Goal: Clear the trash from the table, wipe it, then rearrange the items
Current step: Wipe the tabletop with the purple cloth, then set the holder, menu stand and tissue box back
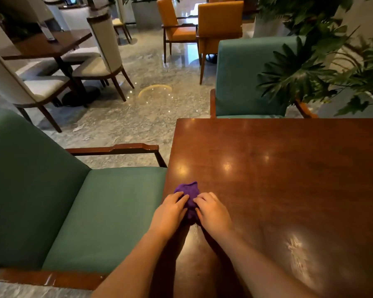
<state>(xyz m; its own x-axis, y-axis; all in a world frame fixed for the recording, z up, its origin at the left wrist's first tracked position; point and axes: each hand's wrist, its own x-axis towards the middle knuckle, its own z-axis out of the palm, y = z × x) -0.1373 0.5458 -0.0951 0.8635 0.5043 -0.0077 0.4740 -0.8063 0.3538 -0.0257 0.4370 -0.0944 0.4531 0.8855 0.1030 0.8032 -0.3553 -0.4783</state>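
Observation:
A bunched purple cloth (189,192) lies on the dark glossy wooden table (289,168), close to its left edge. My left hand (169,212) presses on the cloth's left side and my right hand (212,211) on its right side, fingers curled over it. Both hands rest on top of the cloth, and its lower part is hidden between them. A dull smeared patch (297,252) shows on the table surface at the near right.
A green armchair (91,211) stands tight against the table's left edge, another green chair (250,76) at the far side. Leafy plants (323,67) overhang the far right corner. Orange chairs (220,24), white chairs and another table (50,44) stand beyond on marble floor.

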